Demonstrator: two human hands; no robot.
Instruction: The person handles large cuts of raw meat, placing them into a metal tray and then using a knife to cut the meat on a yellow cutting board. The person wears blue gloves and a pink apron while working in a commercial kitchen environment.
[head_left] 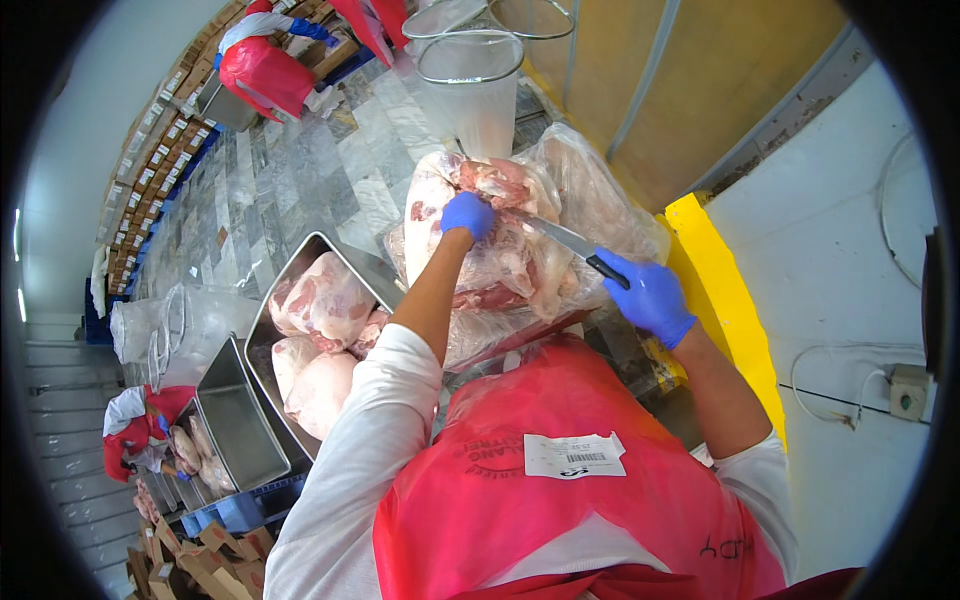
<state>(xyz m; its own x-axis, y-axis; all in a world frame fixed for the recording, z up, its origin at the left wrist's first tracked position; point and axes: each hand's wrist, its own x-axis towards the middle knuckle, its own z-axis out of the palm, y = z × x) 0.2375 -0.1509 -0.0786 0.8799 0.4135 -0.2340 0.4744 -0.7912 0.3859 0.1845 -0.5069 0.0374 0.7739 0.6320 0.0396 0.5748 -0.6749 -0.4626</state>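
One knife (568, 239) gripped in right hand (650, 298), blade at raw meat (495, 265). Left hand (467, 216) on meat, can't tell grip. Metal bin (366, 272) left.

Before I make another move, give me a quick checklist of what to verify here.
1. Knife firmly in hand: ok; the right hand holds it by the black handle.
2. Left hand well away from the knife: not ok; it is close to the tip end. Whether they touch, I cannot tell.
3. Gloves on: ok; both hands wear blue ones.
4. Meat steady: cannot tell; the left hand is on it, but its underside is hidden.
5. Co-workers out of the knife's reach: ok, it seems; those in view are well off, toward the left and top.
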